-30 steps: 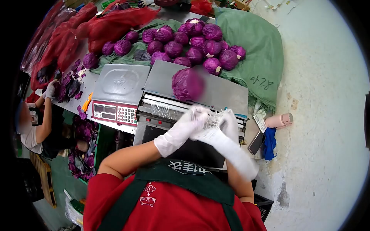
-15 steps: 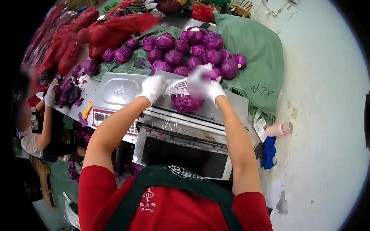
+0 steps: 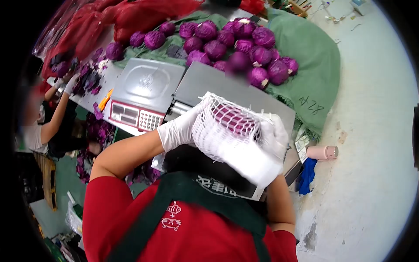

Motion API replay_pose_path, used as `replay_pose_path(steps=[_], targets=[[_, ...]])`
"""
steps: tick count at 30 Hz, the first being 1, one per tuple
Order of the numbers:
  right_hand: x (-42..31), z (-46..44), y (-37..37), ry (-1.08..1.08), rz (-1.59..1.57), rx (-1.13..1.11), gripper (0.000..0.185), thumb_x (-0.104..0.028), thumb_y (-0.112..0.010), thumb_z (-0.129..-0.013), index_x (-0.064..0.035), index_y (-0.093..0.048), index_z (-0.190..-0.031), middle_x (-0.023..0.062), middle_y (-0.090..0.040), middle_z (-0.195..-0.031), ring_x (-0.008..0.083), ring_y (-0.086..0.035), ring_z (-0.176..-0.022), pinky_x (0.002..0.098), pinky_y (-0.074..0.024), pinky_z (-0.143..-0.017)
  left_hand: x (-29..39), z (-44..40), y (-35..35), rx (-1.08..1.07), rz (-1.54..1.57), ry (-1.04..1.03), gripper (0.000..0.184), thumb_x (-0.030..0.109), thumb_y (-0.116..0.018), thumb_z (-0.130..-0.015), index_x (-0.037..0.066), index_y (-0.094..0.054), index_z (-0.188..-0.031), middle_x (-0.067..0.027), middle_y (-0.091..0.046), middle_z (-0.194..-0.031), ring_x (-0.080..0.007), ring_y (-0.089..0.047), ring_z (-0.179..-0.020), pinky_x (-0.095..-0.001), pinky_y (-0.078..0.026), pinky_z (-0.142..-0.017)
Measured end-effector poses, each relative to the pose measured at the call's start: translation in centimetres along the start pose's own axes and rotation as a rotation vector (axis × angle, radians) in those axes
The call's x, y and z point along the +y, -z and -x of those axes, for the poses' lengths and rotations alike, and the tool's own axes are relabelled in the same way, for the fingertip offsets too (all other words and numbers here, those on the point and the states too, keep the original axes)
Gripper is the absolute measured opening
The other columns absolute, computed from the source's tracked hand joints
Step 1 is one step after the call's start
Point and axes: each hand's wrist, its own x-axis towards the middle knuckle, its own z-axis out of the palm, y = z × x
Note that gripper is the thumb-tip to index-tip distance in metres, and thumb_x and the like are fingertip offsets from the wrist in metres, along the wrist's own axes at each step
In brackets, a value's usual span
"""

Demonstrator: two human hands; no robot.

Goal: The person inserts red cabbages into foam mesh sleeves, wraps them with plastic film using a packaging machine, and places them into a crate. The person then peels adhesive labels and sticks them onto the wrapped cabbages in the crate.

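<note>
A white mesh net (image 3: 209, 142) is stretched between my two white-gloved hands, in front of my apron. Purple shows through its upper side, a red cabbage (image 3: 233, 120) that looks to be in the net. My left hand (image 3: 185, 129) holds the net's left side, its fingertips partly covered by the mesh. On the right side, my right hand (image 3: 274, 135) curls round the net's edge. A blurred white patch below the mesh hides part of that hand and the net's lower end.
Behind the hands is a steel plate (image 3: 218, 85), left of it a digital scale (image 3: 150, 83). Red cabbages (image 3: 216, 50) pile on green cloth (image 3: 305, 56). An orange-handled tool (image 3: 104, 100) lies left. Another person (image 3: 50, 126) handles leaves. A pink bottle (image 3: 322, 152) stands right.
Both hands have come down and closer to me with the net. The cabbage that lay on the steel plate under the net is no longer there. The whole view has shifted.
</note>
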Motion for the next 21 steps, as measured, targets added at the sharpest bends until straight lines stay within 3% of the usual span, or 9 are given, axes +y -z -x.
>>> replay_pose_path(steps=[2,4,7,8,10,13,15,16,21], targets=[[-2.1,2.1,0.5,-0.007,0.169,-0.072,0.017,-0.012,-0.046,-0.097,0.0,-0.057,-0.097,0.0021,-0.059,-0.09,0.0095,-0.053,-0.079,0.0232,-0.0437,-0.077,-1.2,0.9,0.9,0.091,-0.115,-0.051,0.065,0.055,-0.036,-0.094,0.001,-0.047,-0.128,-0.014,-0.054,-0.126,-0.0238,-0.055,-0.111,-0.0369,-0.042,-0.101],[-4.3,4.1,-0.7,-0.388,-0.373,-0.119,0.016,-0.013,-0.049,-0.094,0.0012,-0.057,-0.093,0.0073,-0.061,-0.087,0.0123,-0.058,-0.081,0.0264,-0.0469,-0.076,-2.3,2.6,-0.6,0.168,-0.152,0.02,0.069,0.056,-0.035,-0.094,-0.002,-0.046,-0.129,-0.0145,-0.055,-0.125,-0.0235,-0.056,-0.109,-0.0352,-0.043,-0.099],[-3.9,4.8,2.8,-0.749,-0.305,-0.725,0.019,-0.013,-0.048,-0.092,0.0015,-0.059,-0.093,0.0092,-0.064,-0.083,0.0155,-0.063,-0.079,0.0274,-0.0492,-0.076,-3.3,5.1,-1.9,0.197,-0.291,0.074,0.076,0.061,-0.031,-0.092,-0.004,-0.044,-0.13,-0.0154,-0.052,-0.129,-0.0241,-0.053,-0.114,-0.0349,-0.04,-0.102],[-3.8,4.6,2.7,-0.432,0.03,-1.036,0.024,-0.01,-0.048,-0.091,0.0024,-0.061,-0.106,0.0096,-0.065,-0.085,0.0143,-0.063,-0.079,0.026,-0.0499,-0.074,-3.8,4.9,0.0,-0.037,-0.348,0.107,0.082,0.065,-0.028,-0.09,-0.004,-0.046,-0.129,-0.0152,-0.051,-0.13,-0.0217,-0.05,-0.117,-0.0334,-0.037,-0.104],[-4.6,4.9,2.7,-0.636,-0.122,-1.171,0.033,-0.006,-0.05,-0.088,0.002,-0.054,-0.12,0.0077,-0.065,-0.084,0.0121,-0.063,-0.075,0.0251,-0.0507,-0.068,-4.6,4.5,0.7,-0.363,-0.557,0.073,0.085,0.068,-0.025,-0.088,-0.005,-0.047,-0.127,-0.0155,-0.051,-0.129,-0.0197,-0.048,-0.118,-0.0322,-0.035,-0.105],[-4.7,4.2,2.7,-0.52,-0.179,-1.318,0.051,0.0,-0.052,-0.084,0.0027,-0.043,-0.135,0.0061,-0.065,-0.085,0.0105,-0.062,-0.073,0.0243,-0.0517,-0.062,-6.7,4.4,0.1,-0.212,-0.412,0.123,0.079,0.063,-0.026,-0.091,-0.002,-0.043,-0.131,-0.0137,-0.05,-0.129,-0.0205,-0.048,-0.119,-0.0323,-0.036,-0.105],[-5.1,4.4,2.1,-0.472,-0.361,-0.918,0.046,-0.001,-0.053,-0.084,0.0043,-0.046,-0.129,0.0078,-0.065,-0.094,0.0123,-0.062,-0.082,0.0257,-0.0508,-0.073,-6.8,4.5,-0.7,-0.104,-0.321,0.08,0.069,0.055,-0.031,-0.094,0.0,-0.037,-0.136,-0.0142,-0.051,-0.129,-0.0236,-0.051,-0.117,-0.0346,-0.04,-0.103],[-5.4,4.8,1.4,-0.561,-0.594,-0.465,0.038,-0.004,-0.053,-0.085,0.0052,-0.052,-0.122,0.0098,-0.065,-0.102,0.0141,-0.062,-0.09,0.0271,-0.0496,-0.083,-6.5,5.2,-1.7,-0.055,-0.192,0.142,0.068,0.055,-0.035,-0.094,0.001,-0.04,-0.135,-0.0141,-0.054,-0.127,-0.0235,-0.055,-0.113,-0.0362,-0.043,-0.1],[3.6,7.1,3.5,-0.636,-0.399,-0.353,0.032,-0.024,-0.056,-0.093,0.0034,-0.058,-0.11,0.0059,-0.065,-0.099,0.0121,-0.06,-0.087,0.0261,-0.0482,-0.082,-5.5,6.5,-3.7,0.103,-0.152,-0.046,0.06,0.052,-0.04,-0.095,0.0,-0.052,-0.123,-0.0137,-0.061,-0.115,-0.0217,-0.061,-0.102,-0.0339,-0.05,-0.09]])
